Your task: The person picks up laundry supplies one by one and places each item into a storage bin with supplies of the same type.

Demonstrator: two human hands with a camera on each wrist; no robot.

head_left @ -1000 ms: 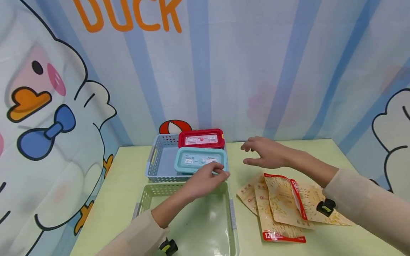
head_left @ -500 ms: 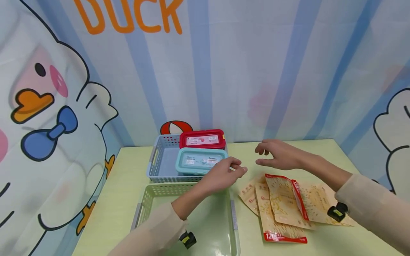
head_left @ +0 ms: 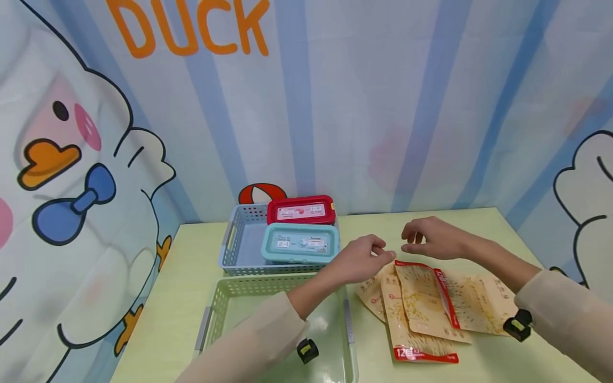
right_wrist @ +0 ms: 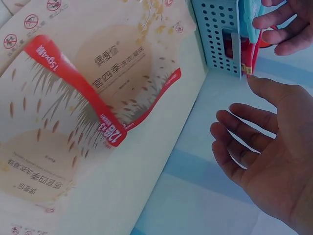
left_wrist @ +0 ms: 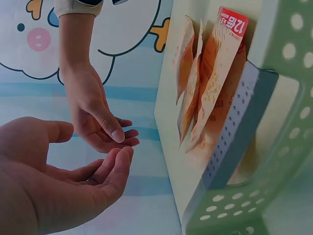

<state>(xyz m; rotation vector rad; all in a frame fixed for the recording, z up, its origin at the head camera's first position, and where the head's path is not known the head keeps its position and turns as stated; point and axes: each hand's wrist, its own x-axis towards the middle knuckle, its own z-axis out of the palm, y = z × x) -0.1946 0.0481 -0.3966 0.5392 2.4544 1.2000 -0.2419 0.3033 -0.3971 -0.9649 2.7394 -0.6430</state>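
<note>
My left hand (head_left: 361, 259) hovers just right of the baskets, empty, its fingers loosely bent. Close beside it, my right hand (head_left: 433, 238) hangs above the back of the table, also holding nothing; the left wrist view shows the two hands' fingertips near each other. Below them lie several overlapping beige pouches (head_left: 423, 303) with red strips and printed Chinese text. A teal lidded box (head_left: 300, 242) and a red lidded box (head_left: 301, 210) sit in the right part of a blue basket (head_left: 233, 234). In the right wrist view, red-edged pouches (right_wrist: 122, 73) fill the left side.
A green basket (head_left: 350, 346) with grey handles stands in front of the blue one, partly covered by my left sleeve (head_left: 258, 343). All stand on a pale yellow-green table (head_left: 158, 298). A duck-printed curtain (head_left: 335, 106) hangs behind its back edge.
My left hand has moved right, from over the teal box to beside the pouches. My right hand has drifted right and slightly down. Boxes, baskets and pouches stay in place.
</note>
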